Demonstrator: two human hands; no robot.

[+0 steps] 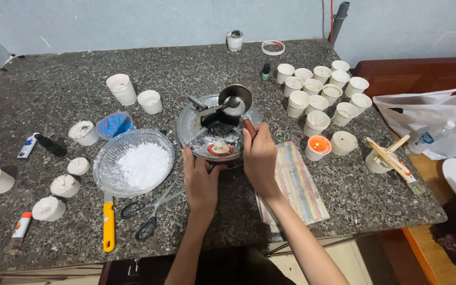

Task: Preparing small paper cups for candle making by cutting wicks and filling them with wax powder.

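We have the small steel melting pot [237,98] sitting on the round metal gas burner [215,129] at table centre; whitish contents, can't tell if melted. Our right hand [259,155] is closed round the pot's brown handle [249,128]. Our left hand [199,177] rests on the burner's front edge, fingers curled; whether it grips anything, we can't tell. Clear glass bowl of white wax flakes [135,161] just left, still well filled. Judging progress: a few filled white cups [64,186] at left, one orange cup [318,147] poured, cluster of empty white cups [320,89] at right still to do.
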